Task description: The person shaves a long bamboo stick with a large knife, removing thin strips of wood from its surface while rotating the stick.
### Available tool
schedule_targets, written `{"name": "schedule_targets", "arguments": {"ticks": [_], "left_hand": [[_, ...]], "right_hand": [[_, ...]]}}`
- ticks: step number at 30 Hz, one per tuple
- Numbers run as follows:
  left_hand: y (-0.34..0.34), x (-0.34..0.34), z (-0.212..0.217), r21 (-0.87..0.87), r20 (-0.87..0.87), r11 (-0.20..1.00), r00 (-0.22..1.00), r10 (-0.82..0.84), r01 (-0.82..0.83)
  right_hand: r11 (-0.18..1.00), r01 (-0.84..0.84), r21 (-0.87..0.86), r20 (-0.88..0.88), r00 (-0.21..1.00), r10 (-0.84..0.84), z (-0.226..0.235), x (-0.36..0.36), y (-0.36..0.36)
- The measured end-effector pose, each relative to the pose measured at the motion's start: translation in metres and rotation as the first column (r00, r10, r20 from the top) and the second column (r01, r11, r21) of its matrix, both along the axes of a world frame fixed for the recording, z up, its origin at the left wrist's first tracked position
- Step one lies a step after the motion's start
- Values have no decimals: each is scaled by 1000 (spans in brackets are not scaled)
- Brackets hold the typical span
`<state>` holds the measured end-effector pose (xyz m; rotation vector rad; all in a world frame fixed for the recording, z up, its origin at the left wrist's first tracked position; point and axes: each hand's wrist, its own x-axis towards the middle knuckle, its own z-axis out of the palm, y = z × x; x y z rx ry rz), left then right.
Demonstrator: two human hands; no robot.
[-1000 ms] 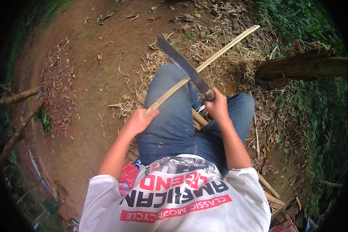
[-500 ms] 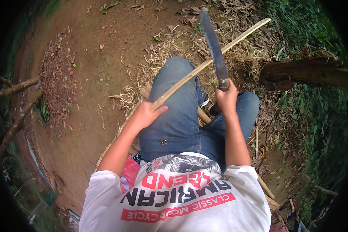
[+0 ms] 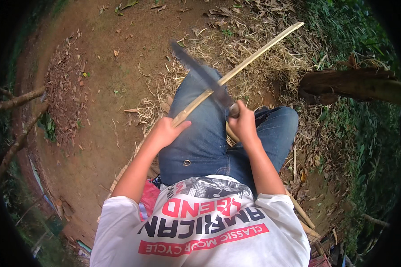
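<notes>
My left hand (image 3: 167, 132) is closed round the near end of a long, pale strip of wood or bamboo (image 3: 258, 52), above my left thigh. The strip slants up and away to the right. A machete (image 3: 196, 66) with a long dark blade is gripped by its handle in my right hand (image 3: 243, 121). Its blade, a little blurred, lies across the strip about a third of the way along from my left hand, tip pointing to the far left. Whether the edge bites into the strip I cannot tell.
Curly pale shavings (image 3: 249, 75) litter the ground beyond my knees. A thick brown log or stump (image 3: 352, 84) stands at the right, with green plants behind it. Branches (image 3: 20, 100) stick out at the far left. Several bamboo poles (image 3: 300, 211) lie by my right side.
My right hand has brought the machete nearer and to the left along the strip, and its tip has swung left. My left hand has barely shifted.
</notes>
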<state>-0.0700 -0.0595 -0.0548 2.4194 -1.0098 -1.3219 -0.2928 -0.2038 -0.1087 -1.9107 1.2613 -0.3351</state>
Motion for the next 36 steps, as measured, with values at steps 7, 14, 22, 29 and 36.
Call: {"name": "schedule_targets", "arguments": {"ticks": [7,14,22,29,36], "left_hand": [[3,-3,-3,-23,-12,1000,1000,15,-15],[11,-6,-11,-143,7,988,998,59,-57],[7,-2,-8,-58,-51,995,996,76,-79],[11,1,-15,-108,-70,992,996,63,-70],[8,-2,-14,-82,-13,994,998,67,-68]], "right_hand": [[974,172,145,86,979,-186,6,-5,-29],[992,-39,119,71,997,31,4,-11,3],[974,185,128,83,977,-197,2,-17,-8],[806,-185,563,212,974,76,8,-29,-3],[901,189,392,218,932,-290,0,-17,-2]]}}
